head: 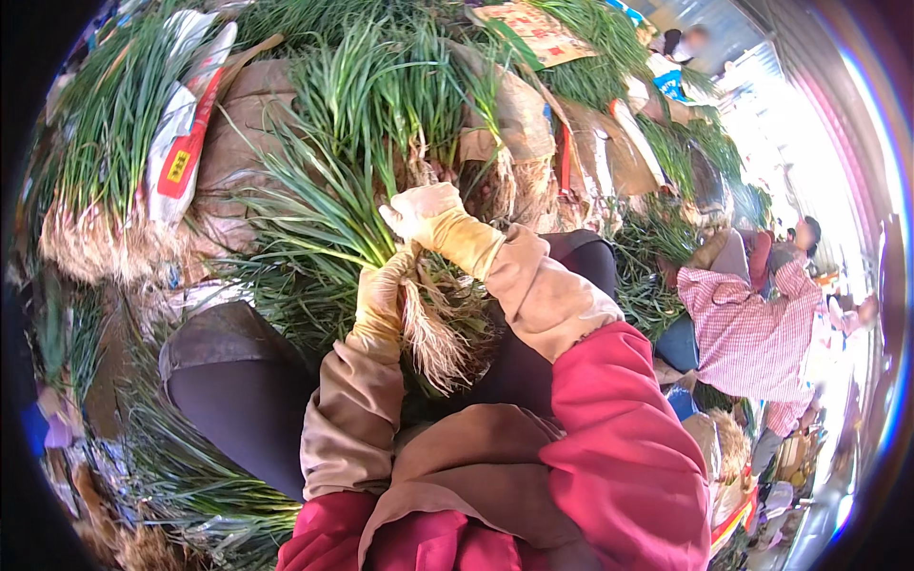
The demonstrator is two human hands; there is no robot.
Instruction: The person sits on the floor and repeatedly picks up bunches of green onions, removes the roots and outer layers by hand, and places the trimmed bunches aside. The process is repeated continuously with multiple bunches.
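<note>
My left hand [382, 289], in a pale rubber glove, grips a bunch of scallion-like plants [343, 207] just above their roots. The long green leaves fan to the upper left, and the whitish roots [432, 339] hang down between my knees. My right hand [427, 213], gloved alike, is just above the left one beside the stems. Its fingers are curled; whether they hold a stalk is hidden. Beyond my hands stands a row of similar plants [385, 93], roots toward me.
Sacking [246, 107] covers part of the heap in front. A larger bundle [93, 171] lies at the left beside a red and white printed bag [187, 143]. Loose plants [207, 457] lie by my left leg. At right a person in a checked top [750, 328] bends among more plants.
</note>
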